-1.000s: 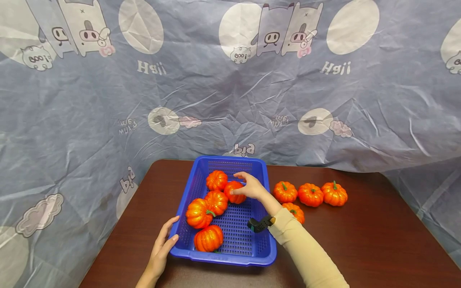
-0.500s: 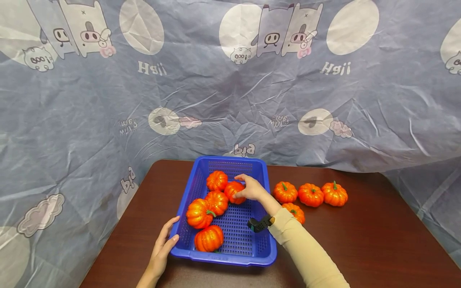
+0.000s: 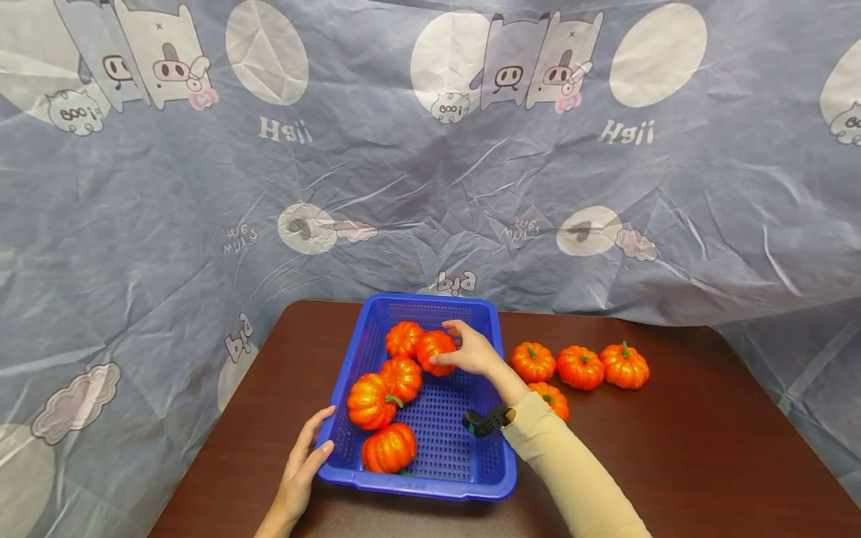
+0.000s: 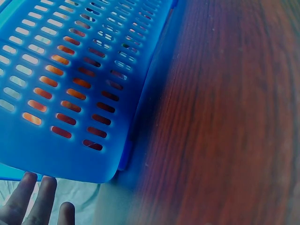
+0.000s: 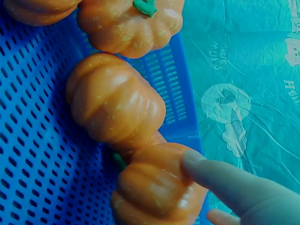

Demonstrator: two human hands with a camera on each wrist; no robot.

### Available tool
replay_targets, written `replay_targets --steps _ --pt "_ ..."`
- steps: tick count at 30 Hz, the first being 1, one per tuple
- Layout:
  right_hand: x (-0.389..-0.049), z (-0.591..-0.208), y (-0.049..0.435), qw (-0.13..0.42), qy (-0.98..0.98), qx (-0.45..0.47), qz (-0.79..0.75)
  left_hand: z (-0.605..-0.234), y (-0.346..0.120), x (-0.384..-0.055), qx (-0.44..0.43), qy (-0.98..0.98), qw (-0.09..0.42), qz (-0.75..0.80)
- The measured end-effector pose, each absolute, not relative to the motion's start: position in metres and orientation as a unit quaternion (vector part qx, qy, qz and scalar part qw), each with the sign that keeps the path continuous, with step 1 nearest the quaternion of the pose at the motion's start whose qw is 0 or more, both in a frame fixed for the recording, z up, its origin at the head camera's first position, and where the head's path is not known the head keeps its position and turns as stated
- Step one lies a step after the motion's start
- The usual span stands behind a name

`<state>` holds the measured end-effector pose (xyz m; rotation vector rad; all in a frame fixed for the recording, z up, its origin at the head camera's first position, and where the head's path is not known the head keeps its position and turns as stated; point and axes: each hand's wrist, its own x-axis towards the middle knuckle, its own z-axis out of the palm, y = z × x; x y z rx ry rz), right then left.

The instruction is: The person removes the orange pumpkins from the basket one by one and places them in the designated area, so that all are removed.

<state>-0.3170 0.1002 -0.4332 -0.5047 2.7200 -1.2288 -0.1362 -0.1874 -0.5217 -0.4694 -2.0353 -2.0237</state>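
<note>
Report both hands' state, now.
Left hand: open, fingers touching the basket.
Right hand: holding a pumpkin between thumb and fingers.

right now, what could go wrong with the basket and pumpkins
The pumpkin in the right hand looks glossy and might slip. It sits close beside a neighbouring pumpkin, so moving it could roll that one. The left hand touches only one side of the basket, which might slide if bumped.
</note>
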Motion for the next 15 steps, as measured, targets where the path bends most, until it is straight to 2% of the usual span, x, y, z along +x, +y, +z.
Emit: replay_targets --steps 15 --pt "-0.309 -0.410 0.106 0.037 0.887 -0.129 -0.443 -0.522 -0.187 -0.137 -0.171 -0.697 0.128 -0.685"
